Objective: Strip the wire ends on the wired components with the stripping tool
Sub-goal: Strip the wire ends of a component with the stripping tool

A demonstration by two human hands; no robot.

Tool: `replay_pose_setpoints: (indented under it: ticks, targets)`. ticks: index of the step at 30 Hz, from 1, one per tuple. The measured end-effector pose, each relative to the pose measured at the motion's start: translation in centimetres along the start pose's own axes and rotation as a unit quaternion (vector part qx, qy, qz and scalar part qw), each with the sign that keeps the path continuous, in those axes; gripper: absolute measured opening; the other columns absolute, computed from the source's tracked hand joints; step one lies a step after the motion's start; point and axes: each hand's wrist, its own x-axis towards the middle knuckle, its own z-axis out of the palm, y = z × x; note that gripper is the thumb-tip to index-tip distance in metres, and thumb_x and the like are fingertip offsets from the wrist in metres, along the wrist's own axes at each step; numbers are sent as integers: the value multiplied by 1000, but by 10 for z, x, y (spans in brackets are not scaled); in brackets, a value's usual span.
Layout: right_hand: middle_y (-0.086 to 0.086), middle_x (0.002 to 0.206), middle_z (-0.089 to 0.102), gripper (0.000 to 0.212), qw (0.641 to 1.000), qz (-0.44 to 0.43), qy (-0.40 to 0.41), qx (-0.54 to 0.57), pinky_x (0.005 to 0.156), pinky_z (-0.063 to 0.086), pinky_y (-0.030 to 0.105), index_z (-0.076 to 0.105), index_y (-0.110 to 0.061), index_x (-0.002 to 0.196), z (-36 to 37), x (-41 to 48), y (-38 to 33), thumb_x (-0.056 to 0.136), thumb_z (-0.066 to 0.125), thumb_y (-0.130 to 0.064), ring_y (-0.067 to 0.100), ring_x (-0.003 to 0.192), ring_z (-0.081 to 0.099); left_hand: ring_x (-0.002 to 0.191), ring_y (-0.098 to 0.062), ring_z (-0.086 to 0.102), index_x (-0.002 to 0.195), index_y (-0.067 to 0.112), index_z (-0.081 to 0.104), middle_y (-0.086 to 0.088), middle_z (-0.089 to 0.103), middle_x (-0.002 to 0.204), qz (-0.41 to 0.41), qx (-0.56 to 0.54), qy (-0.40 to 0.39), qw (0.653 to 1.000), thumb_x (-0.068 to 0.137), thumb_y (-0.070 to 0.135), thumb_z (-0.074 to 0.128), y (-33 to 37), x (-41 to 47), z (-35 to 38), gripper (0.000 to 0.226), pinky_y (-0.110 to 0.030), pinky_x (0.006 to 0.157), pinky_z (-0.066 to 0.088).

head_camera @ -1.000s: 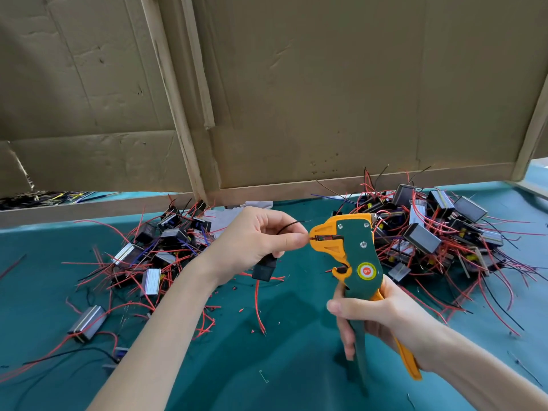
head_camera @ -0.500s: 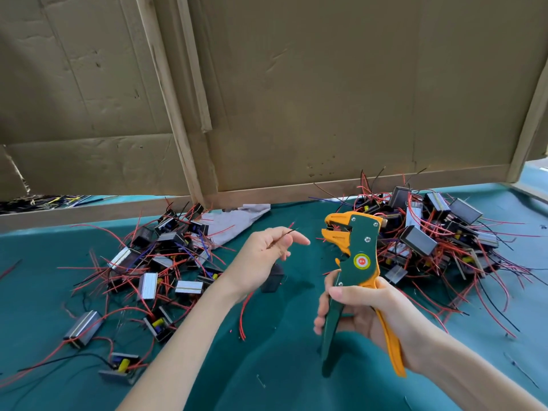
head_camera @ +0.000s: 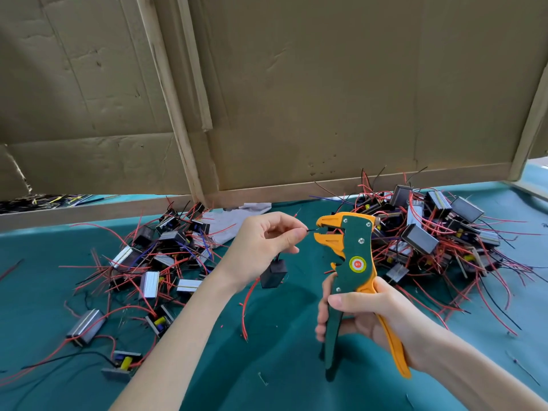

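Observation:
My right hand [head_camera: 367, 315] grips the green and orange stripping tool [head_camera: 354, 262] upright by its handles, jaws pointing left and standing apart. My left hand [head_camera: 267, 241] pinches a thin black wire [head_camera: 311, 229] between thumb and forefinger, and the wire's tip sits at the mouth of the jaws. A small black component [head_camera: 273, 274] hangs from that wire below my left hand, with a red wire [head_camera: 246, 310] trailing down to the green table cover [head_camera: 267, 366].
A pile of wired components [head_camera: 154, 262] with red and black leads spreads at the left. A denser pile [head_camera: 430, 232] lies at the right behind the tool. A cardboard wall [head_camera: 296, 99] stands along the back, and a grey cloth [head_camera: 234, 218] lies at its foot.
The tool was lowered and its handles opened, then raised again. My left hand drew back and has brought a wire end back to the jaws.

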Motion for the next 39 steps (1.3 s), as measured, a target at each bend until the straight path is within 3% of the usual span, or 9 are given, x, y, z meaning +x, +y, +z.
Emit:
replay_pose_setpoints:
  ticks: [5,19,26,30,33,35,39]
  targets:
    - [29,75,62,19,1000,2,2,7,68,56,48,67,-3,77,6,-2,-4,64,77,-12,42,69,65,58,-6,59,79,22,68,16,65,68,-16,-2,-39,999,89,14,65,6,-3,-1,13,-14,61,48]
    - [24,72,64,19,998,2,5,-70,70,55,47,67,-8,76,5,-6,-3,69,79,-21,39,68,65,55,-5,54,80,18,66,17,63,62,-25,47,-79,995,89,14,65,17,-6,-10,9,-12,59,43]
    - [23,53,53,30,993,-1,86,-86,49,49,35,59,-9,63,20,-14,1,64,79,-32,30,42,53,61,-9,64,82,17,68,12,67,70,-31,54,-87,994,87,16,66,19,-6,-13,6,-14,63,47]
    - [15,46,45,30,982,26,185,-35,43,43,29,51,-13,51,28,-10,13,62,73,-30,25,36,43,64,-13,66,79,17,65,-2,67,76,-55,121,-59,989,89,13,65,8,-3,-6,11,-19,65,50]
    - [20,61,57,11,991,38,124,42,54,55,39,65,-12,60,28,-6,11,67,72,-18,33,51,59,55,2,48,75,20,65,4,61,66,-42,220,-50,973,88,13,67,-1,-1,0,15,-13,58,39]
    - [23,72,62,1,990,44,103,90,65,57,45,70,-9,69,27,-2,11,69,69,-10,38,65,65,53,3,45,76,20,65,12,56,62,-27,271,-19,962,89,13,65,0,2,-3,15,-10,56,32]
    - [23,77,64,5,981,67,103,151,68,58,45,71,-5,70,22,2,15,66,68,-7,39,70,67,65,1,49,80,14,64,9,59,74,70,284,120,949,91,9,60,23,19,0,13,-12,64,34]
